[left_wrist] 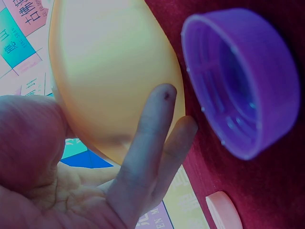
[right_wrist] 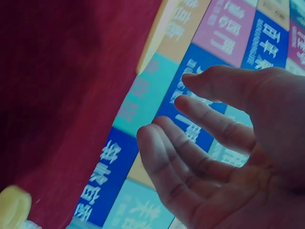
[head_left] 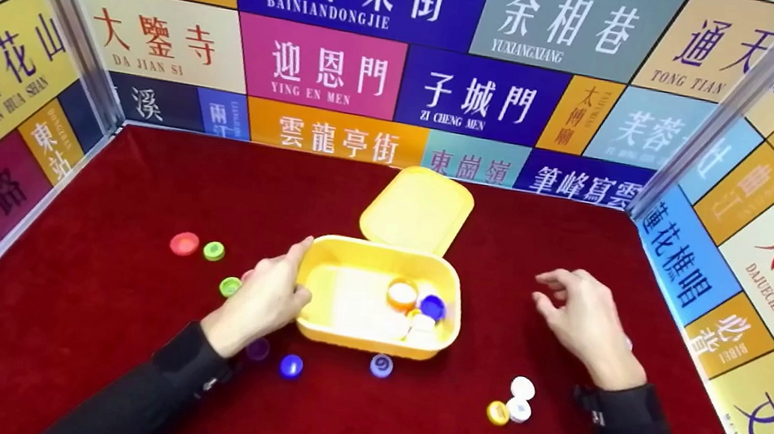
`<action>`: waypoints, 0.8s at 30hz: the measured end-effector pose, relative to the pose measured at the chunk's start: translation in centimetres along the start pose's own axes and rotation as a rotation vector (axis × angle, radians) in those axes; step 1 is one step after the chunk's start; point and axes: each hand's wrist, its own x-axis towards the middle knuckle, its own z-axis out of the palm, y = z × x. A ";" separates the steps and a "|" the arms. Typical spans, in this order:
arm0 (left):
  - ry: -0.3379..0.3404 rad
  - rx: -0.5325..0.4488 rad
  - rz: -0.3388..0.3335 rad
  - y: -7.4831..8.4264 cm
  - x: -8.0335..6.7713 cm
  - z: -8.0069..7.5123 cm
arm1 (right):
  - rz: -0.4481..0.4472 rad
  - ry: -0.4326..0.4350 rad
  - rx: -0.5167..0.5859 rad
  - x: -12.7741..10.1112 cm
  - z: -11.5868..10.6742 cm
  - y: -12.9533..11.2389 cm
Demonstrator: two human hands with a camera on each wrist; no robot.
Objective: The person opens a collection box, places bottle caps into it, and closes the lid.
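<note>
A yellow plastic box point(head_left: 332, 338) stands uncovered on the red cloth, with several bottle caps inside, among them an orange-rimmed white cap point(head_left: 402, 295) and a blue cap point(head_left: 432, 307). My left hand point(head_left: 268, 290) grips the box's left side; in the left wrist view its fingers lie against the outer wall point(left_wrist: 114, 71). A purple cap point(left_wrist: 271, 86) lies close by those fingers. To the right of the box, my right hand point(head_left: 584, 324) hovers over the cloth, fingers loosely bent, nothing held. Nearest below it lie two white caps point(head_left: 523, 388) and a yellow cap point(head_left: 498, 413).
Behind the box lies a yellow lid point(head_left: 418, 210). A red cap point(head_left: 184, 244) and green caps point(head_left: 213, 251) are on the left. Along the front are a blue cap point(head_left: 291, 366) and a lavender cap point(head_left: 381, 365). Printed panels wall the table's back and sides.
</note>
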 end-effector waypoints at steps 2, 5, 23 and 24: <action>0.003 0.001 0.004 0.0 0.0 0.0 | 0.046 -0.013 -0.015 -0.2 -0.2 0.9; 0.011 0.001 0.016 0.1 0.0 0.0 | 0.117 -0.026 -0.035 -0.4 -0.5 2.2; 0.000 0.004 -0.001 0.0 -0.1 0.0 | 0.333 -0.129 -0.108 -1.6 -1.8 7.8; 0.001 0.006 -0.003 0.0 -0.1 0.0 | 0.335 -0.142 -0.112 -1.6 -1.8 8.0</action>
